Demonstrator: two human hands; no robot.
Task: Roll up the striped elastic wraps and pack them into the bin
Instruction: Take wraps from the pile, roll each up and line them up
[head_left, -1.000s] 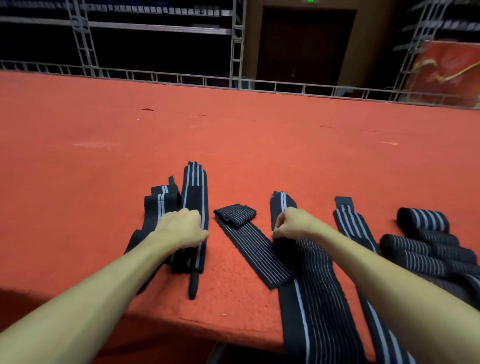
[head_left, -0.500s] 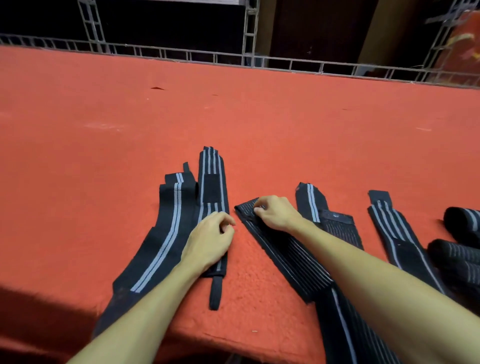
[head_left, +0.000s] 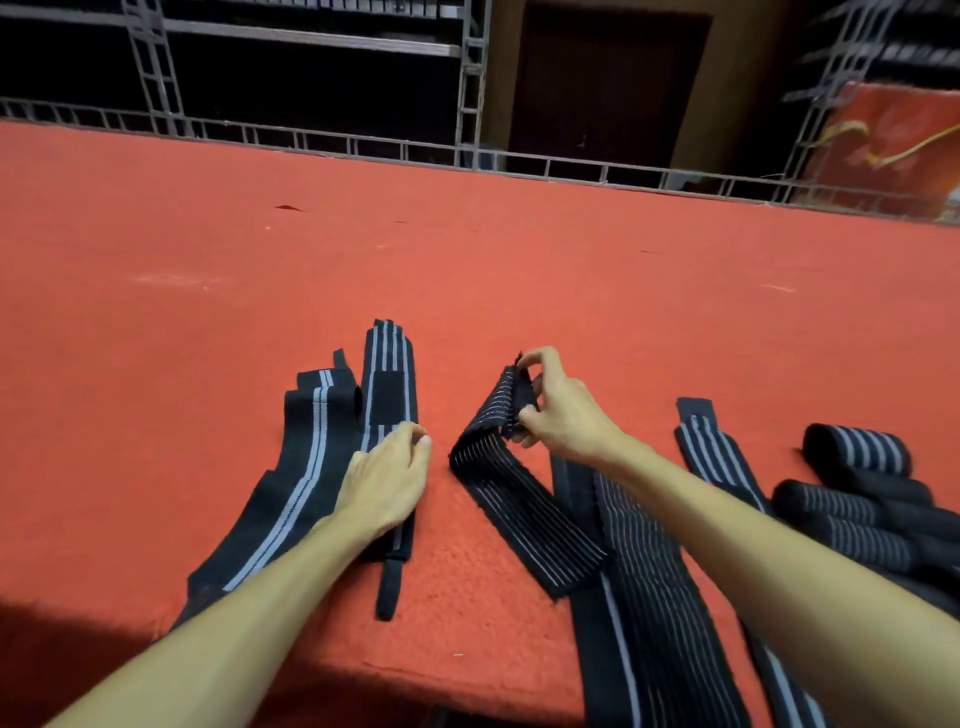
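Note:
Several black elastic wraps with pale stripes lie flat on the red felt table (head_left: 519, 270). My right hand (head_left: 561, 410) pinches the far end of a thin-striped wrap (head_left: 519, 499) and holds that end lifted off the table, folded over. My left hand (head_left: 387, 478) rests with loosely curled fingers on a wide-striped wrap (head_left: 387, 384) that ends in a narrow tab near the table's front edge. Beside it on the left lies another wrap (head_left: 306, 462) with a double stripe. No bin is in view.
Rolled wraps (head_left: 857, 488) are heaped at the right edge. Two more flat wraps (head_left: 644, 577) (head_left: 711, 447) run under my right forearm and over the front edge. A metal truss rail (head_left: 467, 150) borders the table's far side.
My right hand has moved from the wider wrap to the thin-striped one and lifted its far end off the table. My left hand has stayed on the wide-striped wrap.

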